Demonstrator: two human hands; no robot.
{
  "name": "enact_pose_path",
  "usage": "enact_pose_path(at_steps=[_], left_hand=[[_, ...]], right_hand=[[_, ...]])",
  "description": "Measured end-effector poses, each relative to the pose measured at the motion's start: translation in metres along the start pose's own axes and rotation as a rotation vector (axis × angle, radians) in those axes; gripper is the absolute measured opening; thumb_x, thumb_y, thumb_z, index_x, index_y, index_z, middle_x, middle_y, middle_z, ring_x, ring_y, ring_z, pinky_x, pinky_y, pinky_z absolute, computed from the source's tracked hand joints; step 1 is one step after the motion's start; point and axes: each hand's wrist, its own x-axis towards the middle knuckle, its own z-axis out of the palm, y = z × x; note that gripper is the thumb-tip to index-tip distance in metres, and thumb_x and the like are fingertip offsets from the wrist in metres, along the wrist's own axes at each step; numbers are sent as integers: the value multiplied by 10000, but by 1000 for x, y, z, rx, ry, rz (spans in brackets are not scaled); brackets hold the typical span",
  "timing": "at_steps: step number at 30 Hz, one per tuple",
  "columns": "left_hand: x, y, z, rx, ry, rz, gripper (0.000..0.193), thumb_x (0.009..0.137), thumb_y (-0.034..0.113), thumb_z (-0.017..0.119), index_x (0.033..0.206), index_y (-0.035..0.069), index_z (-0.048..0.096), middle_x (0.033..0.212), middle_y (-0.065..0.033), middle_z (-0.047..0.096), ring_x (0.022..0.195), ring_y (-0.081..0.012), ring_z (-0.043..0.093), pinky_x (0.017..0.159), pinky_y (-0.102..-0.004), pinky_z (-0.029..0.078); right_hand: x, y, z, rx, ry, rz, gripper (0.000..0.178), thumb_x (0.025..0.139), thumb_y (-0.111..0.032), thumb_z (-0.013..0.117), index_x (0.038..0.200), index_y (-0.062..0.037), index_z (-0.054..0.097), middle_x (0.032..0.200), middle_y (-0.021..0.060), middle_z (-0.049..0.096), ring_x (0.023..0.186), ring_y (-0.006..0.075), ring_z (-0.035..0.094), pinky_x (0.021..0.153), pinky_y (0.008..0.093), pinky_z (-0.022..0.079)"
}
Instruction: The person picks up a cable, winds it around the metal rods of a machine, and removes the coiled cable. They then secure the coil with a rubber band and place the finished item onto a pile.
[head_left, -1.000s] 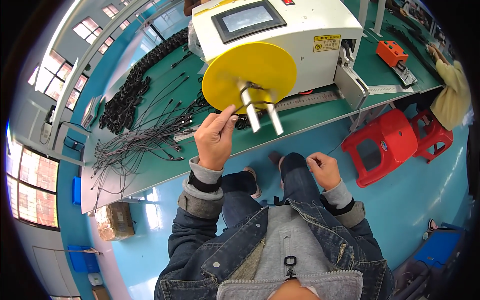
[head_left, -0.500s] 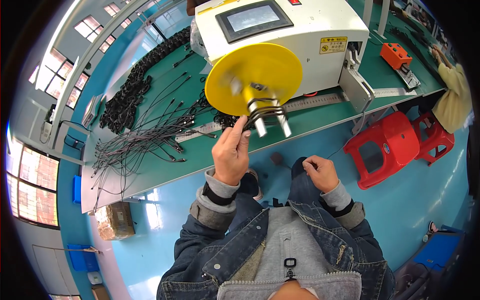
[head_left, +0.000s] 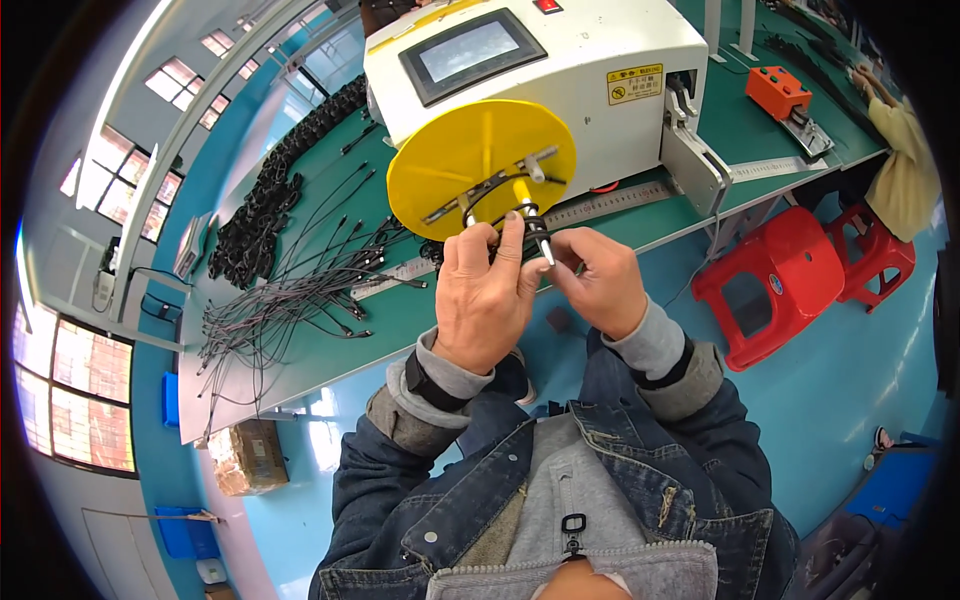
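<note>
A yellow disc (head_left: 430,180) with metal pegs faces me on the front of a white winding machine (head_left: 620,125). Black cable (head_left: 537,228) is wound in a small coil round the pegs. My left hand (head_left: 485,300) is at the pegs, its index finger and thumb closed on the coil from the left. From the right, my right hand (head_left: 604,285) closes its bent fingers at the coil, beside the tip of one peg; its fingertips are partly hidden. A screen (head_left: 470,55) is set in the machine's top.
Loose black cables (head_left: 290,310) spread over the green table (head_left: 330,365) at left, with bundled coils (head_left: 255,220) behind. A steel ruler (head_left: 620,200) lies along the table. Right are an orange device (head_left: 778,92), red stools (head_left: 775,285) and a person in a yellow garment (head_left: 900,170).
The disc and its pegs, blurred before, now look still and turned to another angle. My right hand has risen from my lap to the coil; my left hand has closed on it.
</note>
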Motion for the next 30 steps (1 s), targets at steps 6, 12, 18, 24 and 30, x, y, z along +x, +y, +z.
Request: enact_pose_path(at_steps=[6,12,18,24,30], left_hand=[[15,14,-21,11,-381,-288,451,780,131,595,1166,-75,483,980,-197,507,913,-326,514,816,-379,411],[5,-16,-6,76,-262,-144,533,852,148,503,1266,-120,301,1164,-303,378,1046,-396,429,912,-398,361],[4,-19,-5,-228,-226,-162,525,883,163,466,1269,-131,266,1171,-329,352,1036,-429,419,913,-417,354],[4,-12,-7,-265,-299,-234,388,866,145,491,1151,-95,383,979,-264,459,875,-403,488,764,-423,422],[5,-8,-5,-253,-224,-146,239,836,139,529,997,-21,455,806,-187,505,699,-373,535,592,-430,447]], right_hand=[[9,14,-2,-33,-75,96,282,682,-115,719,889,-6,562,780,94,596,612,174,558,524,274,442],[27,31,1,79,-88,30,696,625,-159,773,1212,-11,430,1094,127,527,906,208,553,715,283,481],[31,39,6,324,-271,79,785,639,-147,763,1290,-11,347,1186,125,466,1017,209,512,818,308,475],[-6,22,27,284,-37,124,615,722,-133,689,1243,-6,386,980,116,592,850,253,605,747,338,503],[-6,2,34,-51,119,8,435,760,-116,628,1132,2,436,828,168,604,741,333,617,646,368,498]])
